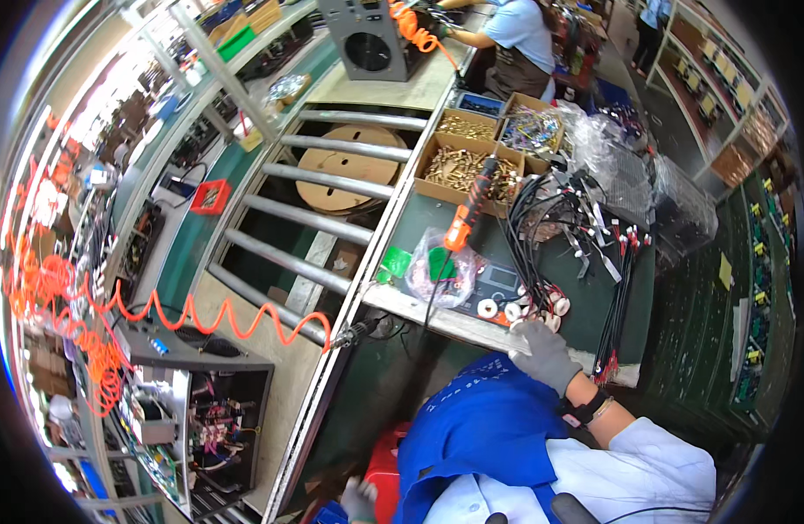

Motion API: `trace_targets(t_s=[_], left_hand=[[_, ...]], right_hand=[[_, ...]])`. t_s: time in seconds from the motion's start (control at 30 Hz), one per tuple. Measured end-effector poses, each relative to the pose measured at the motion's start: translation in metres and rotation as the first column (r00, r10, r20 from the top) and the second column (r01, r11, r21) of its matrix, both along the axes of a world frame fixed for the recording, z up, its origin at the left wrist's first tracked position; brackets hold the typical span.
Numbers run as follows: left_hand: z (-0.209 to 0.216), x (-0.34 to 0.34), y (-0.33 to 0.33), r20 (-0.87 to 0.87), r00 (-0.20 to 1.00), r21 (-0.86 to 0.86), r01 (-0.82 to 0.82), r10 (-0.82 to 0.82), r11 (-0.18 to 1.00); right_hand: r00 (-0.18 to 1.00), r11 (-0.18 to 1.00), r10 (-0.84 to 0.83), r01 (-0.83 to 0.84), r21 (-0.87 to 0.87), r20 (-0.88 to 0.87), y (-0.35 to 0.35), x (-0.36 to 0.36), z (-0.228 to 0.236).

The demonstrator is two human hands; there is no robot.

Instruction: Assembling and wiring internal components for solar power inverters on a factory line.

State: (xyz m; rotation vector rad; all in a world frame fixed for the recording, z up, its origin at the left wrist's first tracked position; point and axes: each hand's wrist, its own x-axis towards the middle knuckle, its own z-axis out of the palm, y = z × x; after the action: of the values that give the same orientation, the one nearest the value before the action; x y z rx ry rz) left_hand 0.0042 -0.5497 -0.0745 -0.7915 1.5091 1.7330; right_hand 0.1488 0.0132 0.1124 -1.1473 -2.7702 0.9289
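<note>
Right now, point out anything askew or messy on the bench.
The black cables sprawl in a loose tangle behind the white rings near the right hand, oddly untidy because the wire bundle further right lies nearly straight. No damage is clear.

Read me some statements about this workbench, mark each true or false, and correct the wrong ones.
1. The right hand wears a grey glove. True.
2. The left hand grips the orange power screwdriver. False: the screwdriver is apart from both hands.
3. Black cables lie on the bench. True.
4. The red bin is right of the metal rollers. False: the bin is left of them.
5. A cardboard box holds brass-coloured pieces. True.
</note>
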Motion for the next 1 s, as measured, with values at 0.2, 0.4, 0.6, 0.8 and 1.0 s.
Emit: trace_targets(t_s=[0.2,0.4,0.6,0.8,1.0], left_hand=[[0.102,-0.072,0.336,-0.465,0.642,-0.250,0.565,-0.610,0.786],[0.117,-0.084,0.530,-0.672,0.069,-0.688,0.309,-0.737,0.656],[0.124,-0.098,0.564,-0.508,-0.082,-0.861,0.093,-0.858,0.501],[0.119,-0.125,0.563,-0.275,-0.133,-0.937,0.259,-0.952,0.234],[0.152,-0.100,0.549,-0.559,-0.202,-0.715,0.608,-0.804,0.345]], right_hand=[[0.968,0.968,-0.237,0.243,0.068,-0.083,0.068,0.010,-0.027],[0.920,0.899,-0.384,0.355,0.258,0.072,0.118,-0.061,-0.047],[0.930,0.927,-0.329,0.351,-0.131,0.161,0.146,-0.057,-0.056],[0.890,0.925,-0.374,0.378,0.037,0.261,0.147,-0.040,-0.042],[0.725,0.869,-0.494,0.389,-0.306,-0.481,0.112,-0.100,-0.018]])
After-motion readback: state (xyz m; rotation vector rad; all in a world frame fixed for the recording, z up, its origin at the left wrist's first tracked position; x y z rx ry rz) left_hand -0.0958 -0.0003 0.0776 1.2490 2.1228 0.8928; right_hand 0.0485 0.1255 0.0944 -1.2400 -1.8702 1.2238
